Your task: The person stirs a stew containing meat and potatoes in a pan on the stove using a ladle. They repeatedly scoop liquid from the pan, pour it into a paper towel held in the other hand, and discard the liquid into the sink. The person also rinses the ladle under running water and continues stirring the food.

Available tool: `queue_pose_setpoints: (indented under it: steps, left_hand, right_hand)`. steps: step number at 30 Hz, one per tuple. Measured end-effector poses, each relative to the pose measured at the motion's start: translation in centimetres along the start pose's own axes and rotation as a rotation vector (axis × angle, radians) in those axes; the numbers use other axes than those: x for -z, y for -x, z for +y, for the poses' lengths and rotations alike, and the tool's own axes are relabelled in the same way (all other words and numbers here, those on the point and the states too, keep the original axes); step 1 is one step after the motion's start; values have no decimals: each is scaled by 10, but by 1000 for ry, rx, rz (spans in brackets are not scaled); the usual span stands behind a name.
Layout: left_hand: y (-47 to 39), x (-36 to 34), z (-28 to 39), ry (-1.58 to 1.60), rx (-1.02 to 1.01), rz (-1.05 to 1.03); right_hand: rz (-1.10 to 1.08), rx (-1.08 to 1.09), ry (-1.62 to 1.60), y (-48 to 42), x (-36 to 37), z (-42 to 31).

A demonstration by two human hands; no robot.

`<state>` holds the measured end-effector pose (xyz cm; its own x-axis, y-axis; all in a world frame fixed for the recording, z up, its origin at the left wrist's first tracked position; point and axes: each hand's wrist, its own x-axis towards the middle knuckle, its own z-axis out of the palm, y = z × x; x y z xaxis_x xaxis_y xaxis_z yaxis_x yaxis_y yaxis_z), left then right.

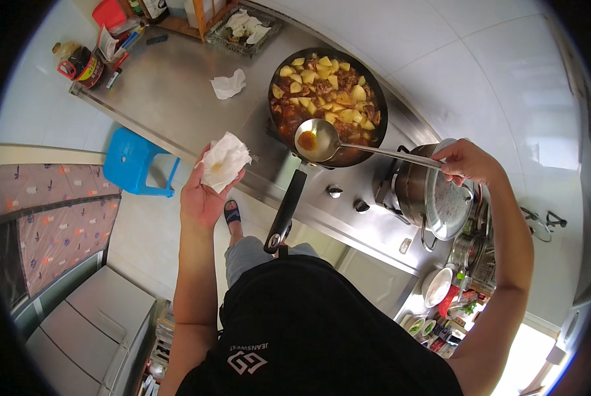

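My right hand [466,166] grips the end of a long-handled metal ladle [362,147]. The ladle's bowl is over the near side of a black frying pan [385,106] and has a little brown liquid in it. Potato chunks [308,75] and pieces of meat sit in reddish-brown sauce in the pan. Its black handle [286,210] points towards my body. My left hand [204,205] holds a crumpled white paper tissue [224,163] with a yellowish stain, in front of the counter edge, left of the pan handle.
Right of the pan, a steel pot [409,185] stands under a glass lid [444,218]. A loose tissue [228,84] lies on the steel counter [176,89]. Stove knobs [334,191] are near the front. A blue stool [127,166] and a sauce bottle [82,67] are at left.
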<state>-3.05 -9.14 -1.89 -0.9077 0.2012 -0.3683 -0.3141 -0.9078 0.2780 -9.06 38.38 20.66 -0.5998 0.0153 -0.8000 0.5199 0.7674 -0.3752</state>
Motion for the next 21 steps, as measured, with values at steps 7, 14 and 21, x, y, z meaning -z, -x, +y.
queue_pose_setpoints:
  steps: [7,14,21]
  left_hand:
    - [-6,-2,19,15,45,-51]
    - [-8,2,32,19,90,-67]
    - [-6,1,39,-33,79,-69]
  right_hand:
    - [25,-8,-39,9,-24,9]
    - [60,24,-41,22,-47,3]
    - [80,36,-56,25,-61,-2]
